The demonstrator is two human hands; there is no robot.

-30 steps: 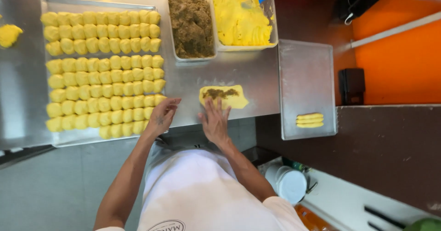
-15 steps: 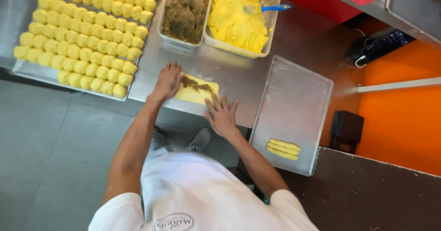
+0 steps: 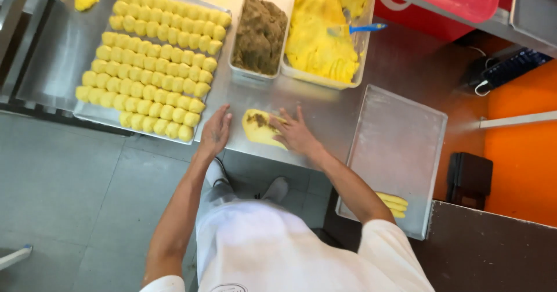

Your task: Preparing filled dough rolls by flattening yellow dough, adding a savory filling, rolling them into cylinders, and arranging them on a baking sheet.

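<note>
A flat sheet of yellow dough (image 3: 259, 128) with a strip of brown filling on top lies on the steel table (image 3: 325, 115) near its front edge. My right hand (image 3: 296, 133) rests on the right side of the dough, fingers spread. My left hand (image 3: 216, 132) lies flat on the table just left of the dough, fingers apart, holding nothing.
A metal tray (image 3: 93, 109) with several rows of yellow dough pieces sits to the left. Behind stand a tub of brown filling (image 3: 259, 33) and a tub of yellow dough (image 3: 321, 42) with a blue-handled tool. A second tray (image 3: 400, 147) on the right holds a few rolled pieces (image 3: 393, 204).
The view has swung and tilted. My right hand has moved onto the dough's right side; my left hand has drawn slightly away to the left.
</note>
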